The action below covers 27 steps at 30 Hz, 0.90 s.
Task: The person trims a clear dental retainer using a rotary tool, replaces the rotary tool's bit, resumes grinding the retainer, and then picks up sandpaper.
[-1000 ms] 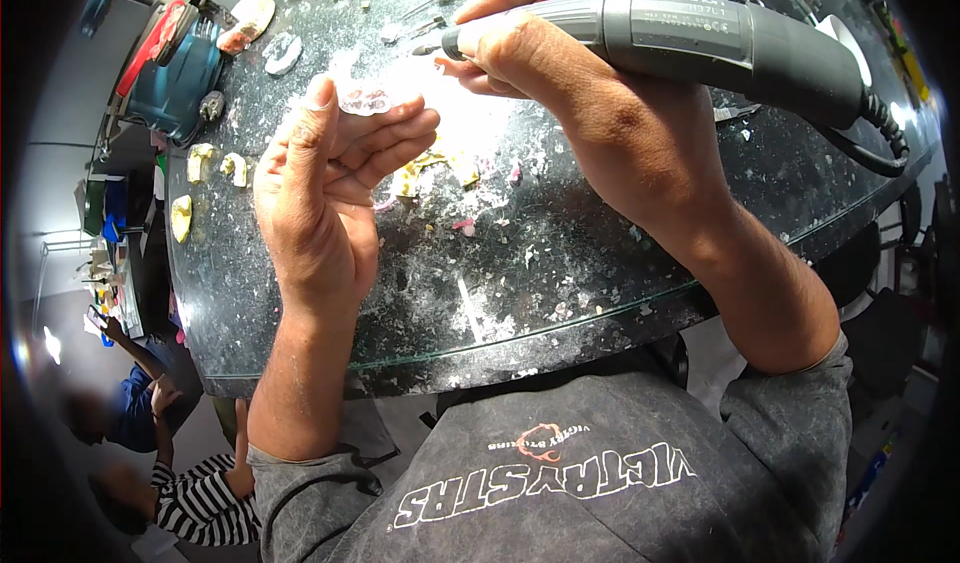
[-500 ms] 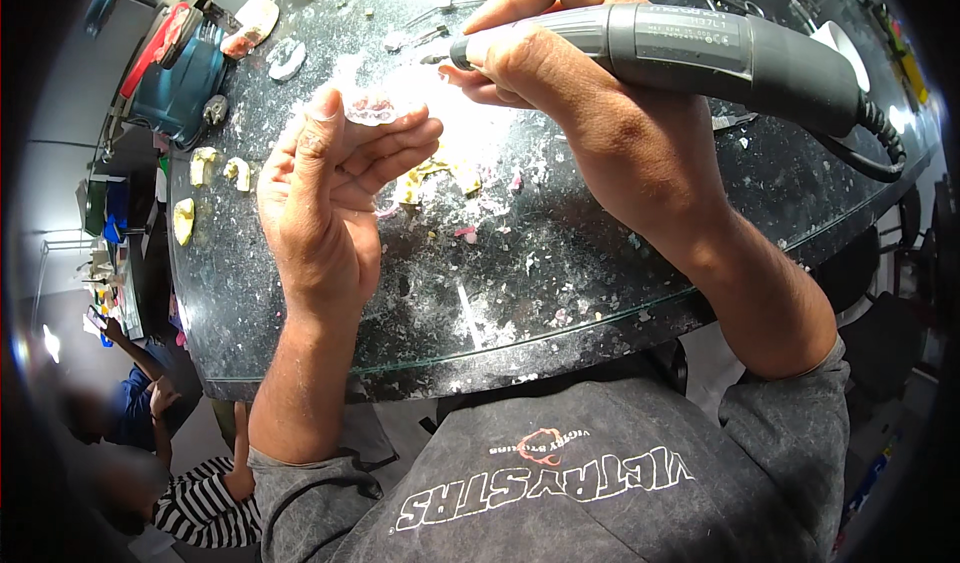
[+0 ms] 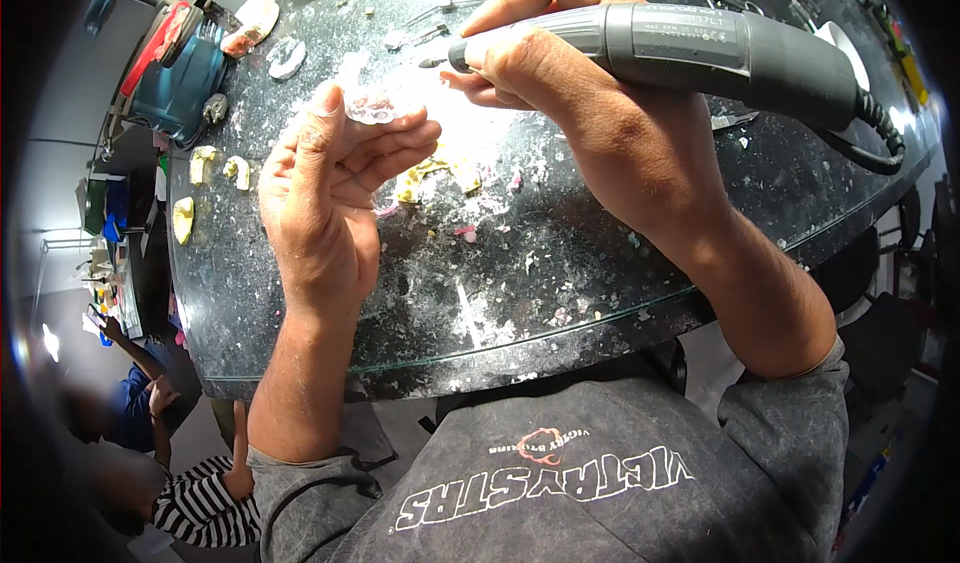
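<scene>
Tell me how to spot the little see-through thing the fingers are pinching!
Start at the dark speckled table, then find the left hand raised over it. At its fingertips sits a small clear piece, glassy, unlike the yellow and pink bits lying on the table.

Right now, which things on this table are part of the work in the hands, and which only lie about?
In use:
left hand holding a small clear piece
right hand holding a grey rotary handpiece

Lying about:
yellowish casts
blue machine
pink and white scraps

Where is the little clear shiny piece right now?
The clear piece is pinched in the left hand's fingertips, left of centre in the head view, just left of the grey rotary tool.
</scene>
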Available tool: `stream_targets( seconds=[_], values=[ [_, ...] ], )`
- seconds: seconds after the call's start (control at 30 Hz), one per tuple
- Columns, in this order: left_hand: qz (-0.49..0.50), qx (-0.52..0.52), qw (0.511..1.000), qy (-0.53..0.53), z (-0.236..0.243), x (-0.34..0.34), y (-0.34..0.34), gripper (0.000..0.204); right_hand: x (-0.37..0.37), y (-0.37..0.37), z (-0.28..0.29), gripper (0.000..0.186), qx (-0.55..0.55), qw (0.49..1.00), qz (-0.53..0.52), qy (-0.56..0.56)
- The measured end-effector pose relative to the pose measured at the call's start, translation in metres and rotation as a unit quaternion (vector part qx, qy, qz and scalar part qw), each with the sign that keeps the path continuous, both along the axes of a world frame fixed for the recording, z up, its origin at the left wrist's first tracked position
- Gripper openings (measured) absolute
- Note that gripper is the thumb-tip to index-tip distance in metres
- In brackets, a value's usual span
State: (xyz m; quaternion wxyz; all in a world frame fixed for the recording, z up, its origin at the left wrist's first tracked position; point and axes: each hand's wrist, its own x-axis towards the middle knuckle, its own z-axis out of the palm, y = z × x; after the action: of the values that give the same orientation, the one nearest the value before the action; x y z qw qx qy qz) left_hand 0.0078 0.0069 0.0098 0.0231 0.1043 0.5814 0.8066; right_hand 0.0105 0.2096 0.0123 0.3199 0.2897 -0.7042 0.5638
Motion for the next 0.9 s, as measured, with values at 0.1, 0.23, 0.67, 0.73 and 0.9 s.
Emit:
stream_targets(
  seconds=[0.1,0.23,0.67,0.73,0.9],
  values=[
    [0.011,-0.013,1.000,0.002,-0.0006,-0.0001,-0.0004,0.039,-0.0009,-0.0001,-0.0007,0.022,0.004,1.000,-0.005,0.010],
    [-0.002,-0.014,1.000,0.013,-0.0024,-0.0012,-0.0022,0.037,-0.0022,0.0000,-0.0020,0.021,0.005,1.000,-0.010,0.022],
    [0.002,-0.001,1.000,0.010,-0.0043,-0.0011,-0.0033,0.033,-0.0042,0.0018,-0.0032,0.020,0.018,0.998,-0.020,0.054],
    [-0.005,-0.004,1.000,0.010,-0.0042,-0.0014,-0.0039,0.033,-0.0049,0.0016,-0.0036,0.020,0.020,0.998,-0.022,0.058],
    [0.007,-0.002,1.000,0.009,-0.0049,-0.0008,-0.0033,0.034,-0.0057,0.0018,-0.0039,0.020,0.021,0.997,-0.026,0.067]
  ],
)
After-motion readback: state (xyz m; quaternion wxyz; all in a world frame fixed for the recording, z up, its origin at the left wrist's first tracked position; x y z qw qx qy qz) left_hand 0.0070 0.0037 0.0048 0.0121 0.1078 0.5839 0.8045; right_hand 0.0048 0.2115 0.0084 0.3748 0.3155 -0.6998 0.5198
